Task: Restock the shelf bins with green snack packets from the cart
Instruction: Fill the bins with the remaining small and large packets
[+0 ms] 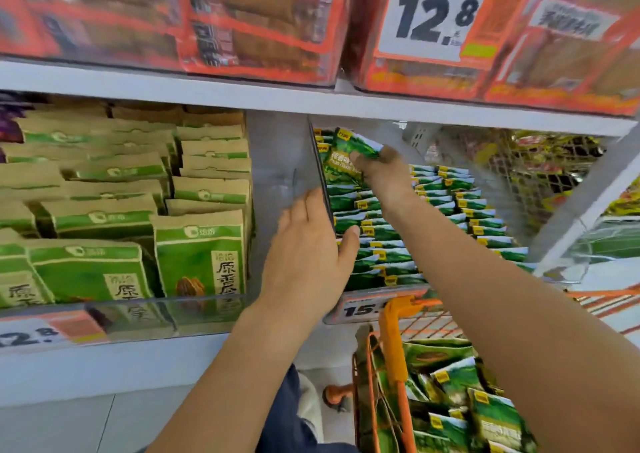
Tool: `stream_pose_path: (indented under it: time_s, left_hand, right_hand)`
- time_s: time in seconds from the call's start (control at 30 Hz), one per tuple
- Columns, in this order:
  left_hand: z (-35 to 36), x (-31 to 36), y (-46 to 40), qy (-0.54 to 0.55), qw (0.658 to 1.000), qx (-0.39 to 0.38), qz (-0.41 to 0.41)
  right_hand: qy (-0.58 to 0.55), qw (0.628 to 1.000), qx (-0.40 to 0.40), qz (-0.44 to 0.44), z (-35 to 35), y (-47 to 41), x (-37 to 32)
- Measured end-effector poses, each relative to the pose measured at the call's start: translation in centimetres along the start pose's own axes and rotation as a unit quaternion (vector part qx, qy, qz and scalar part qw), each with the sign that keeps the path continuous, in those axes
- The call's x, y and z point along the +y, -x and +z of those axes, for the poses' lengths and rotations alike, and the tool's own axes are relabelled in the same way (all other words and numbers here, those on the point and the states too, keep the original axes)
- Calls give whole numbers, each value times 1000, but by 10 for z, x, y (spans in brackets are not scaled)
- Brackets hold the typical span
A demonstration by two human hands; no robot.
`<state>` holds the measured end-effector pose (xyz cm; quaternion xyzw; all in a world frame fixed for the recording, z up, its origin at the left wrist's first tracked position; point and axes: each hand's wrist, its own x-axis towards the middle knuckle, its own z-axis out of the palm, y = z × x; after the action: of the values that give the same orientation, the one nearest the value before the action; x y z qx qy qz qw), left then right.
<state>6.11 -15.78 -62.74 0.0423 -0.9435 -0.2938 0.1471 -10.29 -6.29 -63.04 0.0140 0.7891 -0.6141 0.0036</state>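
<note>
I see right hand [382,172] fingers pinching a green packet [346,156] over the bin [381,231]; left hand [308,248] fingers together, straight, against the clear divider [320,168]

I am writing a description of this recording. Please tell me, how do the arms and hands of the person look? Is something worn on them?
Both forearms are bare up to the frame edge: no sleeves show. The left hand and the right hand wear no gloves, and no watch, ring or bracelet is visible. The right hand is slightly blurred.
</note>
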Motion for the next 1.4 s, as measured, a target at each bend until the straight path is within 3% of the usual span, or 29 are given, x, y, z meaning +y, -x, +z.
stream_pose_path:
  time_s: [0.23,0.33,0.43,0.67,0.87,0.97,1.1,1.2,1.3,1.37,1.4]
  left_hand:
    - [1,-1,-1,2,1000,1,12]
    - [-2,1,0,7,1000,-1,14]
    - [-3,3,1,-1,1000,1,14]
    - [-4,4,1,-5,1000,-7,15]
    - [-3,4,1,-14,1000,-4,12]
    - [-3,3,-1,-21,1000,-3,14]
    - [-6,1,-1,-47,999,-6,17]
    - [-8,9,4,-46,995,64,67]
    - [-5,27,15,35,981,109,156]
    - [3,36,26,67,971,102,205]
    - [7,39,31,74,967,95,224]
  right_hand:
    - [139,986,-87,-21,-12,-22,-14]
    - [160,983,-77,-54,-9,-12,-8]
    - [85,993,-67,-51,-4,-2,9]
    - [55,994,27,-88,9,7,25]
    - [195,962,31,-187,3,7,29]
    - [277,947,3,-166,1,10,24]
    - [263,951,-34,-160,-26,32,7]
    - [217,944,-13,-247,-69,84,-2]
    - [170,944,-39,-280,-114,147,12]
    - [293,915,-100,-257,-134,170,35]
    - [394,882,-140,-216,-141,173,50]
